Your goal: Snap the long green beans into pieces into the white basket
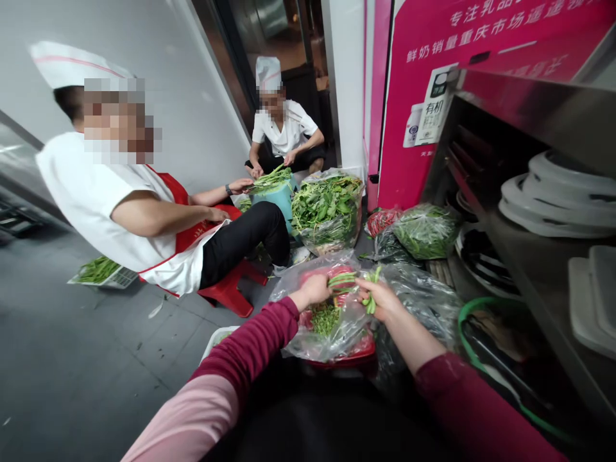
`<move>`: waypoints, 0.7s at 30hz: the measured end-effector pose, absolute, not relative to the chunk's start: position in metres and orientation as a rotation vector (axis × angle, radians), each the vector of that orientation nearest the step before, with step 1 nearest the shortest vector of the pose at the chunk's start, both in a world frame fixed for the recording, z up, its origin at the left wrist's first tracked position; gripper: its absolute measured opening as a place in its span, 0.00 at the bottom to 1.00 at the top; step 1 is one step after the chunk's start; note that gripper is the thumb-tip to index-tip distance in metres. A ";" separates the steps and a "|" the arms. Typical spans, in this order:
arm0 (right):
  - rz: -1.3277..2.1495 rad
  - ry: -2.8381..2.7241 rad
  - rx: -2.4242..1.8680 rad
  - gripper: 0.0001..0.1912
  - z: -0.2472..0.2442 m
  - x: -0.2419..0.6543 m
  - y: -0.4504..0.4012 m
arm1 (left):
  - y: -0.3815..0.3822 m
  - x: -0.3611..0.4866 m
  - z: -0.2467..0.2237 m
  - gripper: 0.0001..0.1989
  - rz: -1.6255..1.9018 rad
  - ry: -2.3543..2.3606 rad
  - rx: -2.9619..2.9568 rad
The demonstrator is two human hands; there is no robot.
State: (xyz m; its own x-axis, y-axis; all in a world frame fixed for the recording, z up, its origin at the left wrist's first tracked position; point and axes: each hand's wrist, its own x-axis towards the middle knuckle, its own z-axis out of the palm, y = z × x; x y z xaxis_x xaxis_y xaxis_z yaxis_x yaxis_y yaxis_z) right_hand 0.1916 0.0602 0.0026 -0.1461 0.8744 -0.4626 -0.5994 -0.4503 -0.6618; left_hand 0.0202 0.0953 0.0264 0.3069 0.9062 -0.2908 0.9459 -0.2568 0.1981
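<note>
My left hand (315, 290) is closed on one end of a small bundle of green stems (341, 280). Close by on its right, my right hand (378, 298) pinches more green stems (371, 303), which stick out above and below the fingers. Both hands are over an open clear plastic bag (298, 343) spread across something red (363, 350). Short chopped green pieces (325, 319) lie in a heap in the bag, below the left hand. Where the stems meet the fingertips, details are too small to make out.
A person (144, 205) sits on a red stool (231, 295) at left; another (283, 128) squats behind a teal bin (283, 204). A large bag of leafy greens (327, 208) stands ahead. At right are a bagged vegetable pile (426, 231), a green-rimmed basket (464, 314) and steel shelving (529, 269).
</note>
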 end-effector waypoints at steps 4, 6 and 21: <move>1.669 -0.476 -1.080 0.14 0.002 0.185 0.055 | 0.076 -0.002 0.055 0.11 0.181 1.428 2.001; 1.587 -0.472 -1.110 0.13 0.004 0.185 0.053 | 0.063 -0.012 0.066 0.11 0.297 1.363 1.808; 1.783 -0.460 -0.825 0.17 0.005 0.189 0.041 | -0.004 -0.019 0.095 0.19 0.466 1.337 1.438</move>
State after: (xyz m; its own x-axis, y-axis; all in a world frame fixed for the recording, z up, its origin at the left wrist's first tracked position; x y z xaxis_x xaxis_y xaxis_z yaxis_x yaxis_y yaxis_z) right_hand 0.1892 0.0414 0.0053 -0.1931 0.9302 -0.3121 -0.6629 -0.3582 -0.6574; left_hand -0.0190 -0.0038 0.0950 0.2948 0.8846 -0.3612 0.4679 0.1959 0.8618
